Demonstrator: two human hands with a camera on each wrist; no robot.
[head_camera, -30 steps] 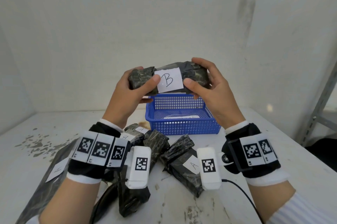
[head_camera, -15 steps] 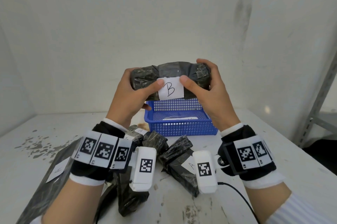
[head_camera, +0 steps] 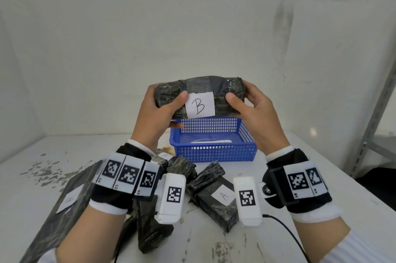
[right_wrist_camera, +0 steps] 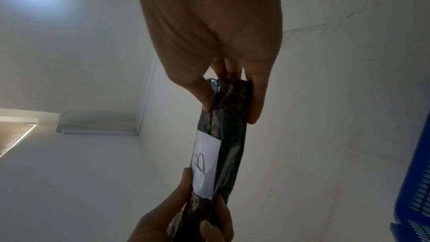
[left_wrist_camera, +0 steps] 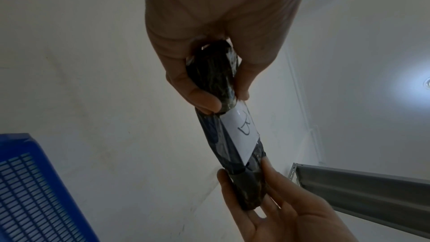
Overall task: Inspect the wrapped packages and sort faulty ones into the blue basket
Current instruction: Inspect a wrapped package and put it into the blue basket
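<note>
Below, loose packages [head_camera: 216, 200] crowd the blue basket [head_camera: 214, 153]; both hands [head_camera: 154, 112] [head_camera: 257, 112] grip package B [head_camera: 199, 97].

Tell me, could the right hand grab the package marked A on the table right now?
Probably not right now. The right hand is busy: with the left hand it grips the package marked B above the blue basket. The package marked A lies uncovered below that wrist, so a freed hand could likely reach it.

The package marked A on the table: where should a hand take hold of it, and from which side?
Probably across its long sides, coming from above: the package marked A lies flat on the table, label up, its right side free, another wrapped package against its far end.
</note>
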